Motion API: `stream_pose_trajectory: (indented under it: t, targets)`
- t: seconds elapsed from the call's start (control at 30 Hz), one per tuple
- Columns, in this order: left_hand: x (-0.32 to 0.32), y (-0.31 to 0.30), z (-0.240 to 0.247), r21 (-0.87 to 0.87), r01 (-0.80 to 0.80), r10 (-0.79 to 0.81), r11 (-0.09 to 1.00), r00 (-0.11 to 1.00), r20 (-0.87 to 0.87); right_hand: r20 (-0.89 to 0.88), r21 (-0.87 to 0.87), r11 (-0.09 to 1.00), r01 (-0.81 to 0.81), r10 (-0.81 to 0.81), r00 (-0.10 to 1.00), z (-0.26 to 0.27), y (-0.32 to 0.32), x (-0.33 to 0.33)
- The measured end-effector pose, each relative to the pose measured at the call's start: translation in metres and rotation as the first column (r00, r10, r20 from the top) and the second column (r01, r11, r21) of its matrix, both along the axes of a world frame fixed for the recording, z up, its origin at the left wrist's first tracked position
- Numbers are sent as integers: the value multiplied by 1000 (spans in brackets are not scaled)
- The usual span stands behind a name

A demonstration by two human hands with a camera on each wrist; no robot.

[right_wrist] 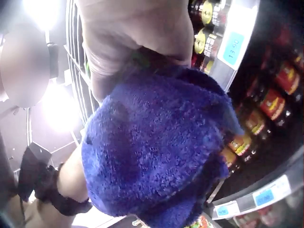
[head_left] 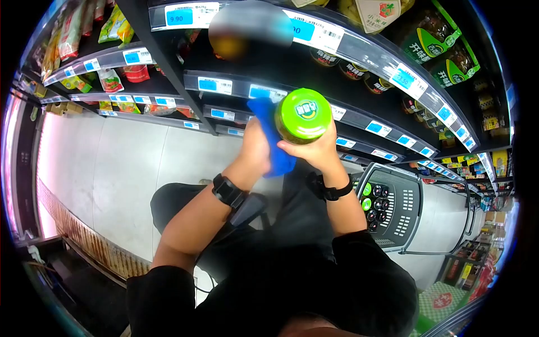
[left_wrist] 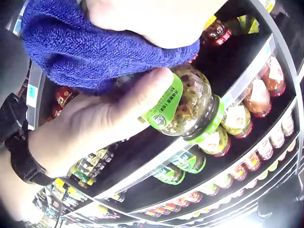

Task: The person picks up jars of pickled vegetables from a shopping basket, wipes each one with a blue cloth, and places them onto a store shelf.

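Your right hand (head_left: 317,149) curls round a clear, rounded glass jar with a bright green lid (head_left: 304,114), held in front of the shelves, its thumb pressed on the green label (left_wrist: 164,108); that label carries Chinese characters too small and tilted to read surely, and the lid's white-and-dark logo is blurred. Through the glass you can see chopped green and brownish food. Your left hand (head_left: 255,149) grips a blue terry cloth (right_wrist: 152,147) against the jar's base end, some of its fingertips hidden in the folds. Among the blue-and-white price tags, you can read 9.90 on one paper tag (head_left: 179,18) at upper left and 13.90 on another printed tag (right_wrist: 232,51) in the right wrist view. Dark-and-green pouches (head_left: 429,39) at upper right show the characters 开味, and a pale label (head_left: 377,14) beside them reads 小米辣. Beside your right arm, a grey slotted plastic basket (head_left: 397,209) contains upright jars, some with green lids (head_left: 367,204), others with dark lids (head_left: 382,204).
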State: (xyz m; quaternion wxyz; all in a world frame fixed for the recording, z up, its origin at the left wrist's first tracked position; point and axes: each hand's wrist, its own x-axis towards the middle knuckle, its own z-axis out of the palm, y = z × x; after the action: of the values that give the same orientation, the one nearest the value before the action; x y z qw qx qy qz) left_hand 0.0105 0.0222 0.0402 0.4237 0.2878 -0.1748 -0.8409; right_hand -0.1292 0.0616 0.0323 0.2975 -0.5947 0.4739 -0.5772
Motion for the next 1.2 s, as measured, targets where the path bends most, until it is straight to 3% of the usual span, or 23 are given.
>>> stream_pose_trajectory:
  t: [0.1, 0.13, 0.23, 0.27, 0.3, 0.33, 0.37, 0.43, 0.5, 0.53, 0.63, 0.77, 0.9, 1.0, 1.1, 1.2]
  targets:
    - [-6, 2, -1, -122, -170, 124, 978, 941, -314, -150, -176, 966, 187, -214, 965, 12, -1, 6]
    - [-6, 4, -1, -183, -224, 181, 957, 957, -225, -140, -249, 938, 242, -282, 949, 8, -5, 8]
    - [-2, 8, -1, -397, -352, 391, 848, 920, 18, -240, -251, 902, 351, -409, 880, 6, -6, 8]
    - [-1, 10, 3, -584, -342, 487, 736, 867, 105, -196, -271, 877, 397, -454, 869, 10, -6, 12]
    - [-1, 12, 9, -736, -313, 608, 600, 776, 166, -214, -305, 859, 412, -483, 849, 11, -7, 15]
    - [5, 13, 23, -930, -32, 767, 367, 575, 284, -230, -338, 839, 426, -512, 827, 12, -8, 18]
    - [5, 12, 18, -969, 48, 801, 242, 555, 227, -246, -371, 819, 438, -542, 804, 12, -8, 19]
    - [4, 10, 4, -985, 92, 697, 149, 697, 170, -334, -478, 803, 356, -541, 772, 19, -8, 19]
    - [11, 8, 7, -972, 205, 752, 115, 621, 220, -465, -578, 772, 264, -577, 672, 10, -15, 6]
    - [13, 6, 17, -959, 213, 730, 186, 624, 280, -465, -511, 828, 231, -492, 736, 13, -10, 3]
    - [0, 9, 12, -801, -67, 553, 595, 757, 348, -506, -551, 814, 184, -501, 701, 10, -13, 3]
    - [1, 1, 16, -477, -186, 326, 859, 917, 229, -600, -584, 799, 147, -546, 585, 6, -9, 4]
    - [8, -5, 6, -382, -92, 203, 920, 944, 261, -596, -618, 775, 131, -571, 565, 4, -6, 3]
    - [10, -13, -6, -305, -59, 86, 950, 993, 78, -611, -615, 777, 137, -579, 540, 7, 0, 1]
    - [2, -13, -12, -201, -88, 92, 976, 996, 9, -636, -580, 802, 141, -554, 538, 5, 2, -6]
    - [-5, -12, -21, -71, -87, 84, 994, 995, -51, -377, -434, 856, 280, -455, 807, 3, 6, -5]
